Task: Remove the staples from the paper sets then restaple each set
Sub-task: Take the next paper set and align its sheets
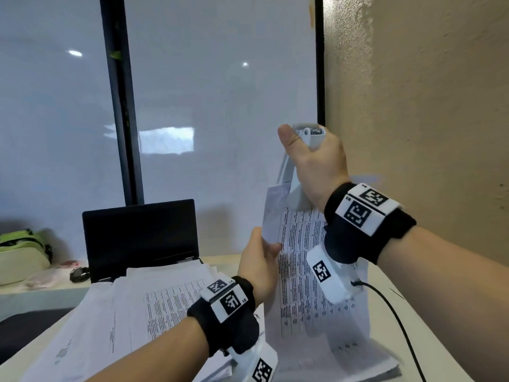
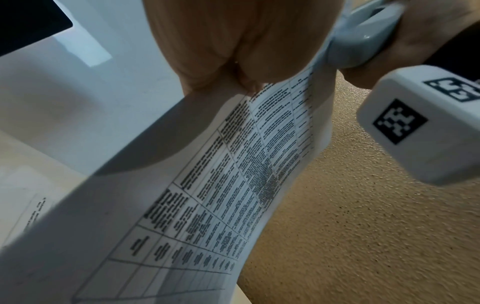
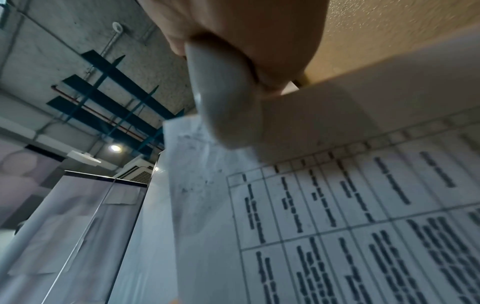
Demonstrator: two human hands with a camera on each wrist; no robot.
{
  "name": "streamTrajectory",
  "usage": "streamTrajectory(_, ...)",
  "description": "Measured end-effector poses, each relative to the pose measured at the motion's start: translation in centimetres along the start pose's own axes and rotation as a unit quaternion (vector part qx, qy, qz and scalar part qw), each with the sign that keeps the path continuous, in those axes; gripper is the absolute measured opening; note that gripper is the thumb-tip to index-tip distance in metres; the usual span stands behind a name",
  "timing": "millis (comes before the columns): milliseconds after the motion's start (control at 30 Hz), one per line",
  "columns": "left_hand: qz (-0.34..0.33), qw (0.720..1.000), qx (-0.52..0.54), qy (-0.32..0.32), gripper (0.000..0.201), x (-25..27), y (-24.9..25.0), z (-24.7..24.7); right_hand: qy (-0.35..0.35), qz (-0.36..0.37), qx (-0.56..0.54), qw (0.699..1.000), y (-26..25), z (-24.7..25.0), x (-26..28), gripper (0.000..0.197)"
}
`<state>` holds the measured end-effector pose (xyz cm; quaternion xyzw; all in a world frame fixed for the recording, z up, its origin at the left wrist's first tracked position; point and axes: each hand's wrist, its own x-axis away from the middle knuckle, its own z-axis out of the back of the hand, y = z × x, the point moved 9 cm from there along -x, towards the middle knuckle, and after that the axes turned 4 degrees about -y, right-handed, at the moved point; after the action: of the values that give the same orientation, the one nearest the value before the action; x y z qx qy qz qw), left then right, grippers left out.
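A paper set (image 1: 300, 260) printed with tables stands nearly upright in front of me. My left hand (image 1: 261, 260) pinches its left edge about halfway up; the left wrist view shows the fingers (image 2: 233, 51) curled onto the sheet (image 2: 233, 164). My right hand (image 1: 314, 158) grips a pale grey stapler (image 1: 292, 172) pointing down, its nose over the top left corner of the set. The right wrist view has the stapler (image 3: 223, 98) sitting on that corner of the paper set (image 3: 337, 205). Whether the stapler is squeezed shut is hidden.
A spread pile of printed papers (image 1: 143, 307) covers the white table (image 1: 399, 293) at lower left. A dark open laptop (image 1: 140, 238) stands behind it. A green and white bag (image 1: 22, 252) lies far left. A black cable (image 1: 394, 312) trails on the right. A tan wall (image 1: 427, 106) rises at the right.
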<state>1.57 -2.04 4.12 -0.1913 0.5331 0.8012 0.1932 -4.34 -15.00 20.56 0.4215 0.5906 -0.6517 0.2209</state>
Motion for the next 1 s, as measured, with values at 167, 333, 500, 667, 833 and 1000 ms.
streamTrajectory(167, -0.023, 0.999, 0.004, -0.024, 0.004, 0.4, 0.2, -0.5, 0.042, 0.065, 0.012, 0.997, -1.6, 0.7, 0.0, 0.016)
streamTrajectory(333, 0.002, 0.998, 0.055, -0.022, 0.009, -0.1, -0.6, -0.4, 0.054, 0.045, -0.006, 0.997, -0.4, 1.0, -0.5, 0.015)
streamTrajectory(500, 0.089, 0.987, 0.129, 0.039, 0.005, -1.8, -5.3, 2.1, 0.055, 0.001, -0.025, 0.998, 1.5, 1.4, -1.3, 0.029)
streamTrajectory(667, 0.181, 0.972, 0.077, 0.126, 0.007, -2.3, -10.3, 10.2, 0.007, -0.058, 0.002, 0.998, 5.0, 0.2, -0.1, 0.022)
streamTrajectory(833, 0.268, 0.95, -0.117, 0.108, 0.04, -2.2, -15.9, 18.6, -0.067, -0.138, 0.021, 0.988, 9.9, -2.1, 2.7, 0.027)
streamTrajectory(1000, 0.322, 0.91, -0.252, 0.062, 0.065, -0.9, -18.7, 22.2, -0.118, -0.196, 0.038, 0.973, 13.9, -3.6, 4.6, 0.034)
